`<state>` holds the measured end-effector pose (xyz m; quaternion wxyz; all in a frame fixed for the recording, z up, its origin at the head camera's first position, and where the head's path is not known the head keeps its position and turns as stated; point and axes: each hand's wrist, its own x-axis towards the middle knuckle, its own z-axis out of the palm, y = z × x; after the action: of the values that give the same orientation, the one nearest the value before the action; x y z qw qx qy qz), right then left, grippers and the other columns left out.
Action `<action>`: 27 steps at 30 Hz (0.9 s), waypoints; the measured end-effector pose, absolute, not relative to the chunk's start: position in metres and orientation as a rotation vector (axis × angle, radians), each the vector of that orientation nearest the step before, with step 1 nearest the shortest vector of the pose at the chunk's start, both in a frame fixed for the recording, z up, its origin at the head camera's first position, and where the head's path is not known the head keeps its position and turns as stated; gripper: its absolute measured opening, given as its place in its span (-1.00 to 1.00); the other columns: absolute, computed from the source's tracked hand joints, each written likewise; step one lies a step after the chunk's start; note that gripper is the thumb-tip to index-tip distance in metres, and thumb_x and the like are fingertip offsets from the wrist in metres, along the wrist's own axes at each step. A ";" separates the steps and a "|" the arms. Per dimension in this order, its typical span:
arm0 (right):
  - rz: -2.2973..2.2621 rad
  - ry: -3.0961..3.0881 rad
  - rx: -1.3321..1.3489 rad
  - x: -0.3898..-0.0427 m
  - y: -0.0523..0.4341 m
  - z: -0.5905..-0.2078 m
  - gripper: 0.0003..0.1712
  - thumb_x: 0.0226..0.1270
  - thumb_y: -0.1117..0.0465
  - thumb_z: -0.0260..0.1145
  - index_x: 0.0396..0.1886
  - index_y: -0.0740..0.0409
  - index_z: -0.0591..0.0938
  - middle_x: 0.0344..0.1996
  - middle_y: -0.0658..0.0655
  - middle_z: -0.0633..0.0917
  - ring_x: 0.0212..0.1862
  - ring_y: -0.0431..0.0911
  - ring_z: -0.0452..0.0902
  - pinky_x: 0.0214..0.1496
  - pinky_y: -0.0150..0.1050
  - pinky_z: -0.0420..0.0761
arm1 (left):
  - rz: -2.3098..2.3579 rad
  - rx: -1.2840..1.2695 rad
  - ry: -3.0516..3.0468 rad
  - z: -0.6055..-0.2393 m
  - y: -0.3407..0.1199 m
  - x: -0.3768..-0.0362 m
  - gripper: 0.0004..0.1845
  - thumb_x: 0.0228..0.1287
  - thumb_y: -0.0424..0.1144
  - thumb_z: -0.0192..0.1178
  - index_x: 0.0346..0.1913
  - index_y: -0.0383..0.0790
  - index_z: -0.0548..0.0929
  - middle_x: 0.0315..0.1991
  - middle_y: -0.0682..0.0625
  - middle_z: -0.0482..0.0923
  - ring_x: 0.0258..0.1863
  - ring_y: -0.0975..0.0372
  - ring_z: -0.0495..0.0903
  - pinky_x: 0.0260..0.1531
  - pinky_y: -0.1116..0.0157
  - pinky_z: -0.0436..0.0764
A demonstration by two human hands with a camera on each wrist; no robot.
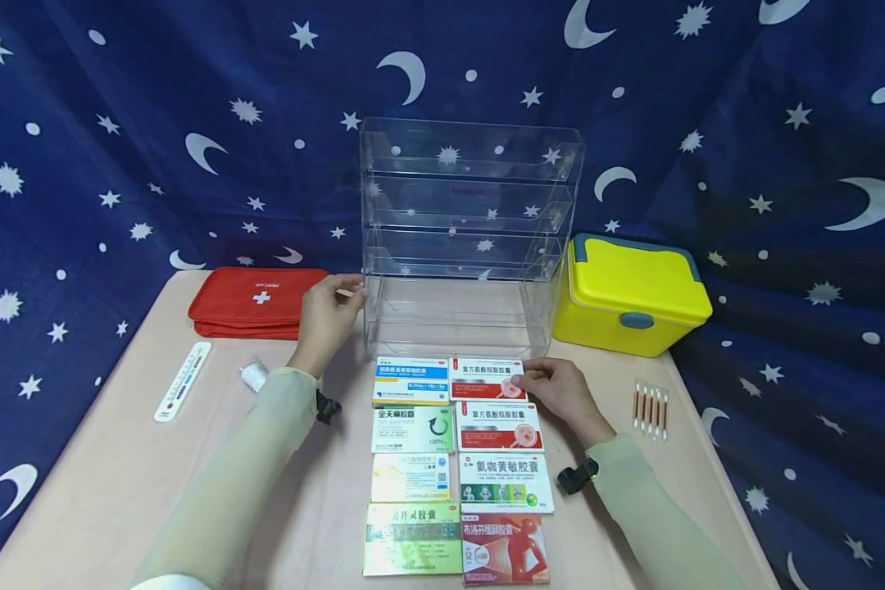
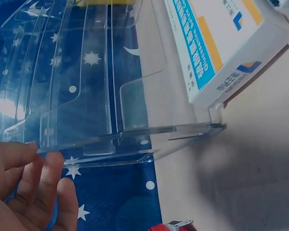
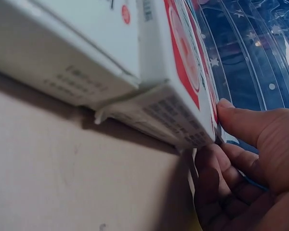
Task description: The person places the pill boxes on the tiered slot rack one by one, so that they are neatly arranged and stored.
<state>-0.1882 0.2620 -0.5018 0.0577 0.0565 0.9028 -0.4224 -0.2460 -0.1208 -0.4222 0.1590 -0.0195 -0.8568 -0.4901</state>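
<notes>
A clear plastic tiered rack point(image 1: 457, 221) stands upright at the back middle. My left hand point(image 1: 330, 315) is at its left side, and in the left wrist view thumb and fingertips point(image 2: 53, 161) pinch the edge of the side panel. My right hand point(image 1: 560, 389) grips the right end of a red-and-white medicine box point(image 1: 487, 369), thumb on its printed face. That box lies in the back row, just in front of the rack. Beside it is a blue, white and orange medicine box point(image 1: 411, 381). A matching red-and-white box point(image 1: 500, 428) lies directly nearer.
Several more medicine boxes point(image 1: 413, 537) form two columns toward the front. Leftward are a red first-aid pouch point(image 1: 258, 303), a white thermometer point(image 1: 183, 381) and a small white wrapped item point(image 1: 254, 374). A yellow lidded case point(image 1: 634, 295) and a pack of cotton swabs point(image 1: 651, 411) sit rightward.
</notes>
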 end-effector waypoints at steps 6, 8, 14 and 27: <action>-1.278 2.713 0.148 -0.186 0.262 -0.500 -0.45 0.21 0.06 0.58 0.13 0.19 0.66 -0.25 0.08 0.74 -0.20 -0.02 0.64 -0.12 -0.19 0.63 | -1.411 -0.060 -2.471 -0.421 -0.123 -0.248 -0.76 0.40 -0.31 0.32 0.07 -0.26 0.73 -0.19 -0.06 0.69 -0.35 0.17 0.72 -0.39 0.26 0.62; -1.285 2.706 0.138 -0.185 0.262 -0.499 -0.44 0.21 0.07 0.57 0.15 0.17 0.64 -0.27 0.07 0.73 -0.21 -0.01 0.63 -0.13 -0.19 0.62 | -1.408 -0.071 -2.465 -0.421 -0.123 -0.249 -0.76 0.40 -0.32 0.32 0.07 -0.27 0.73 -0.20 -0.07 0.70 -0.35 0.16 0.72 -0.41 0.27 0.60; -1.295 2.704 0.106 -0.182 0.262 -0.499 -0.40 0.21 0.07 0.57 0.20 0.16 0.62 -0.30 0.05 0.71 -0.21 -0.01 0.58 -0.10 -0.15 0.55 | -1.395 -0.085 -2.455 -0.420 -0.123 -0.249 -0.78 0.40 -0.30 0.32 0.04 -0.28 0.73 -0.21 -0.07 0.71 -0.37 0.16 0.71 -0.39 0.22 0.59; -1.377 2.682 0.076 -0.175 0.263 -0.498 -0.39 0.21 0.13 0.58 0.19 0.19 0.54 -0.03 0.22 0.64 -0.15 0.03 0.58 -0.12 -0.19 0.62 | -1.395 -0.091 -2.470 -0.422 -0.125 -0.250 -0.77 0.41 -0.30 0.32 0.06 -0.26 0.73 -0.22 -0.06 0.71 -0.38 0.15 0.70 -0.37 0.20 0.59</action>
<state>-0.1746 0.2632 -0.4978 0.0628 0.0252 0.8876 -0.4556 -0.2502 -0.1245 -0.4219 0.1509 -0.0315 -0.8603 -0.4859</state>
